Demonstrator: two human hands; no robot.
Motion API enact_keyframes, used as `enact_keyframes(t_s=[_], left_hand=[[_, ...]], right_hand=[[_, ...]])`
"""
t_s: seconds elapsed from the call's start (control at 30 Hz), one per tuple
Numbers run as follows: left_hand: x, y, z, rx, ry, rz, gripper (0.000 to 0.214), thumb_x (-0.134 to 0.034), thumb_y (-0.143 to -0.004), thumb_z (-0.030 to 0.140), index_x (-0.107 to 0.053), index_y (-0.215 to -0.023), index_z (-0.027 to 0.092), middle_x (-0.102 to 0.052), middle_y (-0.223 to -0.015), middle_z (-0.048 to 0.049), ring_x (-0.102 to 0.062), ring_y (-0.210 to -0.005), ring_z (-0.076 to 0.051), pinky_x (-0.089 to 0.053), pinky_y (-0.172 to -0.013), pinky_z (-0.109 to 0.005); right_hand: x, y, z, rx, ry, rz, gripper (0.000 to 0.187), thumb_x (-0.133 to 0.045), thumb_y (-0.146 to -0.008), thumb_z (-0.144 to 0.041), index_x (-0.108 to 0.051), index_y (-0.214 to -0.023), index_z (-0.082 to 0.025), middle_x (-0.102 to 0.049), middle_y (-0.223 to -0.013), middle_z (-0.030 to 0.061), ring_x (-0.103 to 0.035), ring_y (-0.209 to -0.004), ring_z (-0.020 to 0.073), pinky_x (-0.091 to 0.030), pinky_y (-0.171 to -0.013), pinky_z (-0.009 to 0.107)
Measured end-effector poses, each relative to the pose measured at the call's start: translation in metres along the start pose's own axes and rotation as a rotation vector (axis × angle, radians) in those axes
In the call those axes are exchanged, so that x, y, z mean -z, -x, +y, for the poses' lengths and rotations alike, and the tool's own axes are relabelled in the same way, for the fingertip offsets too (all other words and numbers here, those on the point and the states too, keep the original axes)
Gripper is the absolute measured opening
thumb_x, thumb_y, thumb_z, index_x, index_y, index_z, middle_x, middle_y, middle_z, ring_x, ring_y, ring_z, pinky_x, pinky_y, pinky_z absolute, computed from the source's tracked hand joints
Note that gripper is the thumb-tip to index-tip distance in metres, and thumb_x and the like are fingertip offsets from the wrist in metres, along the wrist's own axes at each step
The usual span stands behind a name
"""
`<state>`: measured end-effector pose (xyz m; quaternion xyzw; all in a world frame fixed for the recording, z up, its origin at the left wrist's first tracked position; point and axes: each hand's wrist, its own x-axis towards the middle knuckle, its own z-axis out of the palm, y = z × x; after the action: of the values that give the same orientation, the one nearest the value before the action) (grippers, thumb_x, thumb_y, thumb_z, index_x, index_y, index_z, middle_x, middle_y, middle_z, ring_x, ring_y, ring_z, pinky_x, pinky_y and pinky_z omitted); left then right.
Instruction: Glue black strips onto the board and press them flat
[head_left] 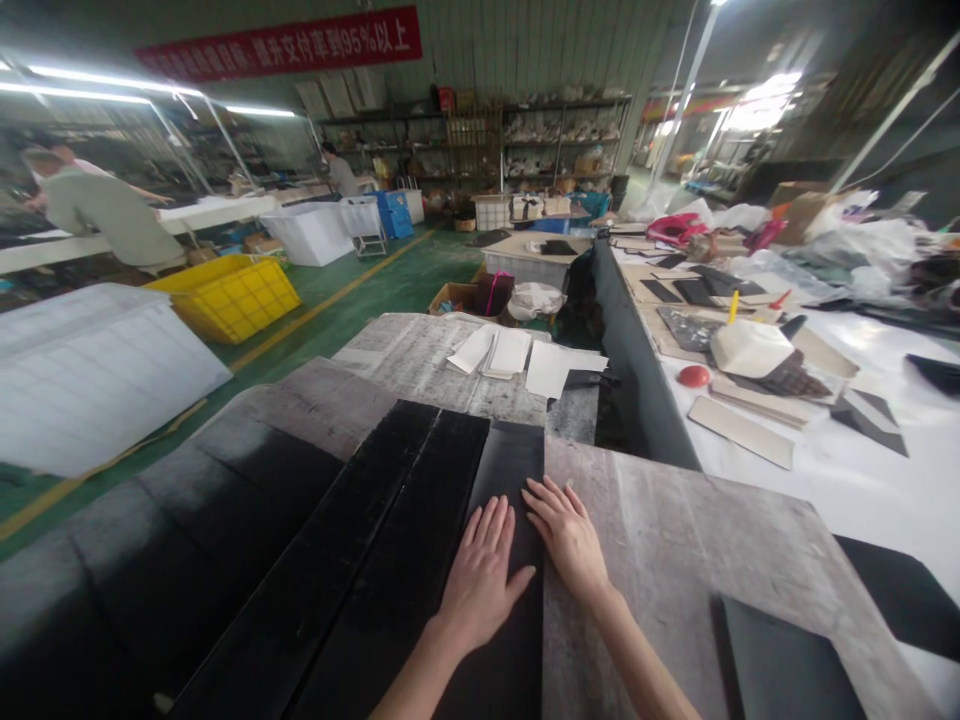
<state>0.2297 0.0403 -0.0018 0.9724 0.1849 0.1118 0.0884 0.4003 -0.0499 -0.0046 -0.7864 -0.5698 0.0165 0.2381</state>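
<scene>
1. The left hand (480,575) lies palm down, flat on the black sheet (516,465). Its fingers (491,520) are released, stretched out and pointing far. Nothing grasped.
2. The right hand (568,535) is also palm down, just right of the left hand, thumbs close together. Fingers released and slightly spread, with the tips on the right edge of the black sheet and the heel of the palm over the grey board (675,540). Nothing grasped.
3. The black sheet is a long narrow strip lying flat on the counter, mid-view, running from the near edge toward the far side. Its right edge meets the grey board.
4. Left of it, two more black strips (420,500) lie parallel, side by side. Touching or a hair apart: cannot tell.
5. Far beyond the strips, white paper sheets (510,352) sit in loose stacks on a grey surface.
6. Near right, a dark sheet (784,660) lies on the grey board, well apart from both hands.
7. On the right, a white counter (862,480) carries a red ball (694,376), a white block (750,348) and flat card pieces.
8. Far left, a yellow crate (232,295) stands on the green floor. Beyond it a person (97,215) bends over another long counter.
</scene>
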Motion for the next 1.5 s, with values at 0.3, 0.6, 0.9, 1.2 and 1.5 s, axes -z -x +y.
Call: enact_keyframes(t_s=[0.3, 0.6, 0.9, 1.2, 1.5], left_hand=[[0.006, 0.028, 0.012, 0.024, -0.064, 0.004, 0.073, -0.046, -0.097, 0.046, -0.015, -0.153, 0.01, -0.017, -0.159, -0.0157, -0.017, -0.147, -0.029, -0.033, -0.117, -0.052], [0.003, 0.031, 0.013, 0.018, -0.105, 0.004, 0.072, -0.044, -0.097, 0.047, -0.017, -0.152, 0.009, -0.016, -0.16, -0.0154, -0.014, -0.147, -0.029, -0.033, -0.117, -0.051], [0.004, 0.033, 0.014, 0.022, -0.09, -0.001, 0.071, -0.044, -0.097, 0.045, -0.015, -0.153, 0.01, -0.015, -0.159, -0.0158, -0.016, -0.147, -0.03, -0.034, -0.115, -0.053], [0.002, 0.034, 0.014, 0.019, -0.109, 0.001, 0.071, -0.044, -0.097, 0.045, -0.017, -0.152, 0.011, -0.016, -0.16, -0.0148, -0.017, -0.147, -0.03, -0.033, -0.117, -0.051], [0.005, 0.031, 0.012, 0.012, -0.07, 0.013, 0.072, -0.047, -0.097, 0.044, -0.016, -0.152, 0.01, -0.017, -0.159, -0.016, -0.017, -0.147, -0.03, -0.035, -0.115, -0.053]], right_hand=[[0.0, -0.002, -0.001, -0.002, 0.023, 0.022, 0.039, -0.044, -0.098, -0.027, -0.052, -0.135, -0.036, -0.054, -0.143, -0.004, -0.043, -0.137, 0.0207, -0.036, -0.115, 0.049], [-0.002, 0.0, -0.001, -0.005, 0.021, 0.02, 0.036, -0.043, -0.099, -0.028, -0.055, -0.132, -0.034, -0.054, -0.143, -0.0038, -0.043, -0.138, 0.0205, -0.035, -0.115, 0.049], [0.002, -0.001, 0.003, -0.009, -0.069, 0.003, 0.037, -0.038, -0.1, -0.033, -0.053, -0.134, -0.031, -0.056, -0.142, -0.0008, -0.043, -0.137, 0.0206, -0.033, -0.116, 0.049], [-0.001, 0.0, 0.001, 0.015, -0.009, 0.018, 0.035, -0.045, -0.098, -0.031, -0.057, -0.129, -0.038, -0.055, -0.142, -0.004, -0.045, -0.136, 0.0232, -0.037, -0.113, 0.052], [0.005, 0.0, -0.001, 0.009, -0.035, -0.003, 0.038, -0.054, -0.092, -0.044, -0.058, -0.128, -0.034, -0.054, -0.143, -0.0021, -0.044, -0.136, 0.0241, -0.034, -0.115, 0.052]])
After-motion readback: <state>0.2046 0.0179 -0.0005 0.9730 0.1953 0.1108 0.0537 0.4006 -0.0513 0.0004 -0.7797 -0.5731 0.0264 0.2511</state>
